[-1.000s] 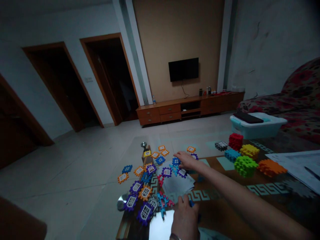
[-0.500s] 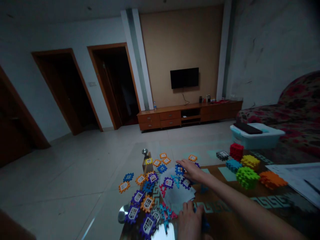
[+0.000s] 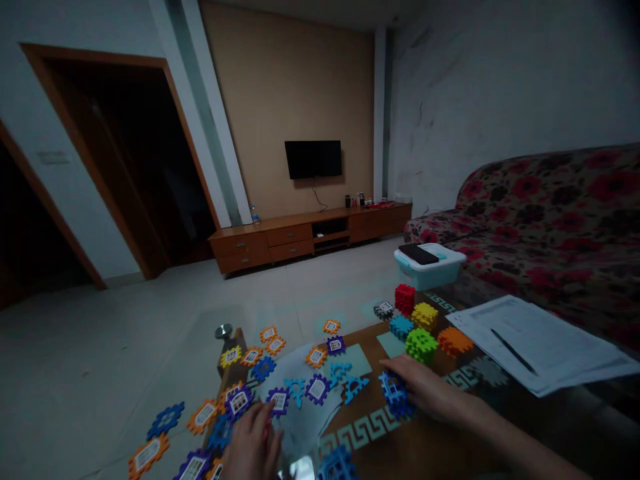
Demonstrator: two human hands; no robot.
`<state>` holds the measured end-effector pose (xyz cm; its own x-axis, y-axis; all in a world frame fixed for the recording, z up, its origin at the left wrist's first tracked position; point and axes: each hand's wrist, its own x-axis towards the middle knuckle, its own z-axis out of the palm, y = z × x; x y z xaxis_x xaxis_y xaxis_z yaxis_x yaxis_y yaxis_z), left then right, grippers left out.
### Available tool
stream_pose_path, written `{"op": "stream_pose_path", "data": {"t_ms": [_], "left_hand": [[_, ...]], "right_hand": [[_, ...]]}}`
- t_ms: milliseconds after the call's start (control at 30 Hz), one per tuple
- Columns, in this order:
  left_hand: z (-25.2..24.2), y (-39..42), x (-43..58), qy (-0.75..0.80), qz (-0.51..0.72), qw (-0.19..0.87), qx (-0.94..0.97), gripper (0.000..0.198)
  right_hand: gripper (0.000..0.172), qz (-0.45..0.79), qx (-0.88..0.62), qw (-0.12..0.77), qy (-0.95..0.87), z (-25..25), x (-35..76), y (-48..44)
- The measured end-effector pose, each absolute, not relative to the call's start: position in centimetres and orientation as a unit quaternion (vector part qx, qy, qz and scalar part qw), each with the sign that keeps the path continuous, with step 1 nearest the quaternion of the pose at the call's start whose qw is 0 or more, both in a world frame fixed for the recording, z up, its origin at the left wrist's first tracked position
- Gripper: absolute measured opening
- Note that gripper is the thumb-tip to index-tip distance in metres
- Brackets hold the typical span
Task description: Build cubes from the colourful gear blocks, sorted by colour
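My right hand (image 3: 413, 377) is closed on a small stack of blue interlocking tiles (image 3: 393, 395), held above the table's right part. My left hand (image 3: 253, 443) reaches over the loose tiles with its fingers apart; a bit of pink piece (image 3: 267, 425) shows by them, partly hidden. Just beyond its fingertips lies a purple tile (image 3: 278, 401) with a white window insert. Another purple tile (image 3: 317, 389) and light-blue triangular pieces (image 3: 355, 389) lie between the hands. More blue tiles (image 3: 337, 465) are at the bottom edge. Orange tiles (image 3: 203, 416) are scattered at left.
Sorted piles stand at the back right: red (image 3: 405, 299), yellow (image 3: 425, 315), green (image 3: 421, 344) and orange (image 3: 454, 341). Beyond them is a lidded tub (image 3: 431, 268). Papers (image 3: 530, 340) with a pen (image 3: 515, 352) lie at right, near a flowered sofa (image 3: 540, 200).
The view has turned right. My right hand has left the far tiles and now holds blue tiles nearer and to the right. My left hand has moved left over the loose tiles.
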<state>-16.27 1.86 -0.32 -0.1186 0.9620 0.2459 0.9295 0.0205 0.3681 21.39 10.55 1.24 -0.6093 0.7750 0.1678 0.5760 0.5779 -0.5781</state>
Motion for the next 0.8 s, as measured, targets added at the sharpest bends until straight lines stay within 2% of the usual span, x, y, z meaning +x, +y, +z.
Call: {"op": "stream_pose_path", "data": {"t_ms": [100,333,433,567,667,800], "left_hand": [[-0.1,3.4,-23.2,0.749,0.215,-0.042,0.625,0.052],[1.4,5.6,-36.0,0.787,0.109,-0.057,0.604,0.052],[3.4,5.8,-36.0,0.807,0.0,0.012,0.59,0.059],[4.2,6.6,-33.6,0.812,-0.046,0.105,0.572,0.066],[3.5,7.1,-32.8,0.824,-0.058,0.106,0.553,0.068],[2.8,7.2,-33.6,0.825,-0.059,0.093,0.555,0.064]], "right_hand": [[0.059,0.263,-0.407,0.181,-0.856,0.4,22.5,10.1],[0.07,0.292,-0.39,0.162,-0.858,1.8,21.7,11.5],[0.062,0.285,-0.331,0.16,-0.885,2.6,16.5,14.5],[0.05,0.259,-0.242,0.121,-0.927,2.8,4.3,18.0],[0.054,0.191,-0.209,0.084,-0.955,2.2,-4.2,19.5],[0.046,0.155,-0.236,0.062,-0.957,1.6,-9.9,20.8]]}}
